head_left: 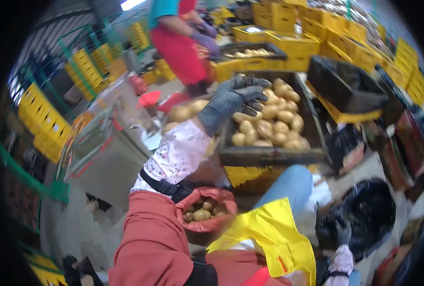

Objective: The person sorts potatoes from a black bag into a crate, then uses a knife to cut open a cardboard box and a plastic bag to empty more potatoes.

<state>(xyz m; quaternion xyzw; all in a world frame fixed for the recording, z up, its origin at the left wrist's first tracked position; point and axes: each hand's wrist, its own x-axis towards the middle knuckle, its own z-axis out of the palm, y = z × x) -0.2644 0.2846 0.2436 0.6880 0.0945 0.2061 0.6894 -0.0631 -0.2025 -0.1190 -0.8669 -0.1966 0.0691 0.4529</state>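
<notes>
Here the gloved left hand [233, 97] hovers over the far crate [269, 155] of potatoes [274, 121], fingers curled but grasping nothing I can make out; the potatoes lie directly beneath. The right hand [338, 233], low and near, rests by a black bag [371, 209], its grip unclear.

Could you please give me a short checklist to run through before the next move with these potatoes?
1. Left hand gloved and over the black crate: ok.
2. Left hand's grip: fingers curled above the potatoes, but whether one is held: cannot tell.
3. Right hand in view, gloved, low beside a black bag: ok; what it holds: cannot tell.
4. Red mesh sack open-mouthed with potatoes inside: ok.
5. Crate sits on a yellow crate: ok.
6. Co-worker in a red apron works at another crate, apart from the left hand: ok.
</notes>
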